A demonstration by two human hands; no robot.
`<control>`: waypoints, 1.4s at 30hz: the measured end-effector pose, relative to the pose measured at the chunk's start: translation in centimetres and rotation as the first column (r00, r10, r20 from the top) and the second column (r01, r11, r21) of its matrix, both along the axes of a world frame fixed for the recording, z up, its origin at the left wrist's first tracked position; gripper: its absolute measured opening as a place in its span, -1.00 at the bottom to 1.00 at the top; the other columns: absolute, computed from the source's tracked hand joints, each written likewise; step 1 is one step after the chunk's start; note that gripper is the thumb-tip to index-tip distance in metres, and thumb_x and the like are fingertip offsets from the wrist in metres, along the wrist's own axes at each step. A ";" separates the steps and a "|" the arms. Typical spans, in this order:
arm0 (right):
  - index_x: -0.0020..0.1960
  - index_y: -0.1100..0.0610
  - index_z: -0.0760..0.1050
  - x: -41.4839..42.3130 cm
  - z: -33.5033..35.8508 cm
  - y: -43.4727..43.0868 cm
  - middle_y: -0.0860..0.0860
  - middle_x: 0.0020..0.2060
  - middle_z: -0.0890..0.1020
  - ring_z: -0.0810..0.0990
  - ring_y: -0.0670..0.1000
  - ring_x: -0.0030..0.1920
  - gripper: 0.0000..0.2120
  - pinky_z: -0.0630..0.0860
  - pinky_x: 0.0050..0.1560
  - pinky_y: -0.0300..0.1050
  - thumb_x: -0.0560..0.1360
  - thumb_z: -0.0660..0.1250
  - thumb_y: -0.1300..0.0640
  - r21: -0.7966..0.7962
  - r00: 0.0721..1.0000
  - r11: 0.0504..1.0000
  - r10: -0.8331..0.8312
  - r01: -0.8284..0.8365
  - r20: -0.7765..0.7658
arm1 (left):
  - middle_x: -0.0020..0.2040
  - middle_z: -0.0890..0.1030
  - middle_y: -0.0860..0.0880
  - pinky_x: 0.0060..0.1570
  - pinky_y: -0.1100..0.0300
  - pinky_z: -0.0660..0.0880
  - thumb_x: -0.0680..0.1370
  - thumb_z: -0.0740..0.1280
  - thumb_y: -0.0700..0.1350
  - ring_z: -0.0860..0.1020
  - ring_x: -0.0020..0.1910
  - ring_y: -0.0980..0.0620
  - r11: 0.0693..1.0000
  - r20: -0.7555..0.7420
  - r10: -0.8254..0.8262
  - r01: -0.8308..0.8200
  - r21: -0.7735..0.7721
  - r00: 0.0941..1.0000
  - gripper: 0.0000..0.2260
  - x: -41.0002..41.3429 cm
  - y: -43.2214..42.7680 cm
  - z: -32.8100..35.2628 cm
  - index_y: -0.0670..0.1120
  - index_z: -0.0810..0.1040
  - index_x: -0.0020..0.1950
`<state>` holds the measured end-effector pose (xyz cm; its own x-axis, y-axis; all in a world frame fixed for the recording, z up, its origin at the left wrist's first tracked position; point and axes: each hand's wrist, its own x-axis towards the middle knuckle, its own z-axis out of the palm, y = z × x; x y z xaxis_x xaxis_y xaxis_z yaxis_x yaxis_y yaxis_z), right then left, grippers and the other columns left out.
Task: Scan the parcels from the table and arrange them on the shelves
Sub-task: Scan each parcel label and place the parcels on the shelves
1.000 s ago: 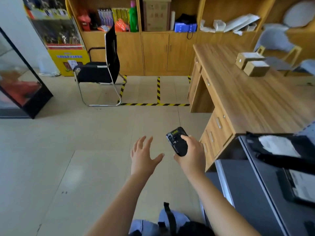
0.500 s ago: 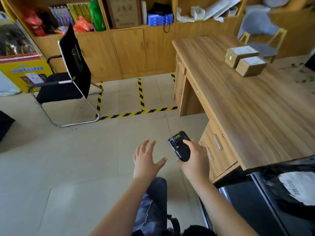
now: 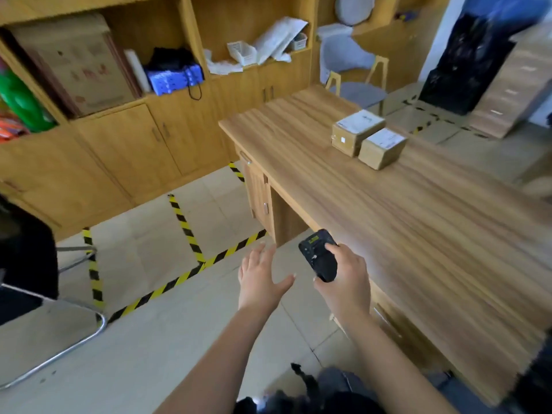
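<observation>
The right grip (image 3: pixel 343 276) is curling fingers and thumb around a black scanner (image 3: pixel 319 255) at the counter's (image 3: pixel 388 219) near edge. The left grip (image 3: pixel 261 279) is hovering beside it, fingers spread, holding nothing. Farther along the counter, one cardboard parcel (image 3: pixel 382 147) is sitting against a second parcel (image 3: pixel 357 131). Wooden shelves (image 3: pixel 191 34) are standing beyond.

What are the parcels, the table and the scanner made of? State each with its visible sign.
Farther parcel and nearer parcel: matte brown cardboard by the look, white paper labels on top. Table: wood-grain top, possibly laminate or veneer; soft sheen near its edge. Scanner in the right hand: black, probably matte plastic, small lit screen.
</observation>
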<state>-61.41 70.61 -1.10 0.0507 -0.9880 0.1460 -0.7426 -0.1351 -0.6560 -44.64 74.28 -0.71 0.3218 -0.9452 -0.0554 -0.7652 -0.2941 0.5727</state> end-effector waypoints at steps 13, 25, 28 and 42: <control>0.33 0.00 0.44 -2.6 0.8 -21.4 -0.07 0.22 0.51 0.41 0.04 0.18 -0.37 0.40 0.07 -0.13 0.29 0.50 0.17 0.056 0.976 0.975 -0.216 0.216 0.007 | 0.51 0.20 0.04 0.46 0.05 0.07 0.47 0.39 0.18 0.14 0.47 -0.01 0.984 -0.048 -0.173 0.171 -0.045 0.984 -0.33 -2.6 -24.3 0.0 0.09 0.23 0.51; 0.33 0.02 0.45 -3.8 -3.2 -29.6 -0.02 0.28 0.49 0.41 0.09 0.18 -0.39 0.42 0.14 -0.03 0.30 0.51 0.09 0.158 0.897 0.884 -0.441 0.439 -0.026 | 0.47 0.30 -0.04 0.43 0.00 0.19 0.45 0.44 0.12 0.24 0.45 -0.05 0.953 -0.058 -0.301 0.302 0.007 0.952 -0.35 -3.6 -37.9 -4.0 0.01 0.32 0.48; 0.32 0.04 0.46 -3.3 -3.4 -31.6 0.01 0.28 0.50 0.41 0.12 0.17 -0.40 0.41 0.16 -0.01 0.31 0.51 0.09 0.147 0.861 0.850 -0.509 0.506 -0.019 | 0.48 0.30 -0.10 0.43 0.03 0.20 0.43 0.47 0.08 0.23 0.45 -0.08 0.927 -0.088 -0.374 0.374 -0.022 0.923 -0.33 -3.9 -42.4 -4.2 -0.03 0.33 0.48; 0.36 0.03 0.44 0.7 -2.3 -37.2 0.06 0.39 0.43 0.38 0.13 0.28 -0.32 0.35 0.24 -0.03 0.26 0.55 0.16 0.156 0.648 0.630 -0.750 0.761 -0.130 | 0.55 0.01 -0.20 0.45 -0.10 -0.03 0.27 0.46 0.33 -0.01 0.52 -0.18 0.882 0.070 -0.472 0.471 0.025 0.879 0.11 -7.0 -59.7 -2.9 -0.14 -0.04 0.57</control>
<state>-60.67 33.40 -3.38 -0.7237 -0.6899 -0.0173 -0.5612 0.6030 -0.5669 -51.66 14.59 -3.65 -0.1586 -0.9857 -0.0564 -0.8531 0.1081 0.5104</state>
